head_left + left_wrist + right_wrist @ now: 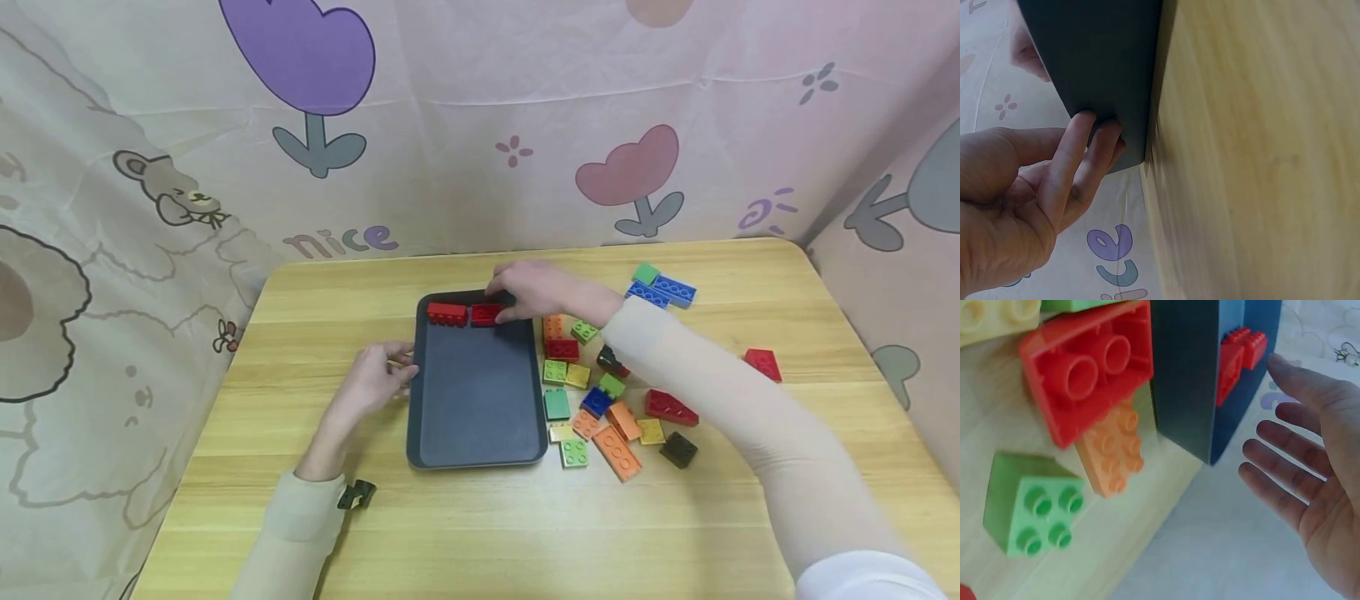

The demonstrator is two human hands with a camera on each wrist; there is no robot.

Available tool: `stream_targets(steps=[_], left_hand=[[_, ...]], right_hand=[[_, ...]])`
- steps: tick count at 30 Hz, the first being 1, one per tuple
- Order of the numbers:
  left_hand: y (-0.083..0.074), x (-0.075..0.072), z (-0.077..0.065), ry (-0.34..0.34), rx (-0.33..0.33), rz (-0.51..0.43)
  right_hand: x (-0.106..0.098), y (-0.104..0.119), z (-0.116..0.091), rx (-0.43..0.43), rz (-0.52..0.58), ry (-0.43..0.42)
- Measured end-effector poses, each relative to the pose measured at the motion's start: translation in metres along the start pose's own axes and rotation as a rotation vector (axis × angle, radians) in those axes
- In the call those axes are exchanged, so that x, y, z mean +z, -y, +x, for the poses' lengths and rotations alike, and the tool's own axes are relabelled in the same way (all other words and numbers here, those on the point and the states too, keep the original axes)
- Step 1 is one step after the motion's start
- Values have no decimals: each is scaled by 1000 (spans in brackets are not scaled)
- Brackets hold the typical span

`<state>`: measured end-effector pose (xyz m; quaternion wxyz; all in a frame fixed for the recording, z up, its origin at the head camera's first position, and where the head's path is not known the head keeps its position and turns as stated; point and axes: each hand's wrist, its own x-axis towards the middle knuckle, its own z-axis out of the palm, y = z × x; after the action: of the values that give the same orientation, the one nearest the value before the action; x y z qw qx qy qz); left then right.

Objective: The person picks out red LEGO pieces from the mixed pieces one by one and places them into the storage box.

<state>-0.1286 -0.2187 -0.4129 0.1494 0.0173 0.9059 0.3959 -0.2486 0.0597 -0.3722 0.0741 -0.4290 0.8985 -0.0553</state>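
Observation:
A dark grey tray (480, 392) lies on the table. Two red building bricks sit at its far end: the left brick (447, 312) has its studs facing the near side, and the right brick (483, 315) shows its hollow face. Over the tray's far right corner, my right hand (534, 287) has its thumb and fingers spread beside the right brick. The right wrist view shows that hand's fingers (1291, 465) relaxed, with nothing in the palm. My left hand (375, 379) is at the tray's left side, fingertips (1082, 125) touching its outer wall.
Several loose bricks, among them an orange brick (617, 452), a dark red sloped brick (671, 407) and a black brick (678, 449), lie right of the tray. Blue bricks (675, 290) are farther back, and a red brick (763, 364) lies far right. A printed curtain (465, 167) hangs behind the table.

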Motion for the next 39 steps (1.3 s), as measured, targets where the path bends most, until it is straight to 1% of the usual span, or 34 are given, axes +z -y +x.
stream_targets(steps=[4, 12, 16, 20, 25, 29, 32, 36, 39], left_hand=[[0, 0, 0, 1, 2, 1], [0, 2, -2, -8, 14, 5], [-1, 1, -2, -5, 7, 1], [-2, 1, -2, -1, 8, -4], [-2, 1, -2, -1, 10, -4], [-2, 1, -2, 0, 7, -2], [-2, 1, -3, 2, 1, -5], [-2, 0, -2, 7, -6, -10], [-1, 1, -2, 6, -4, -9]], right_hand=[[-8, -4, -11, 10, 23, -32], [-28, -11, -32, 99, 55, -42], [-38, -19, -43, 120, 61, -64], [-43, -28, -57, 151, 51, -83], [-45, -38, -75, 215, 30, -56], [-43, -45, -89, 249, 17, -31], [-40, -49, -102, 268, 16, -28], [-37, -55, -119, 286, 24, -47], [-36, -60, -133, 330, 40, -67]])
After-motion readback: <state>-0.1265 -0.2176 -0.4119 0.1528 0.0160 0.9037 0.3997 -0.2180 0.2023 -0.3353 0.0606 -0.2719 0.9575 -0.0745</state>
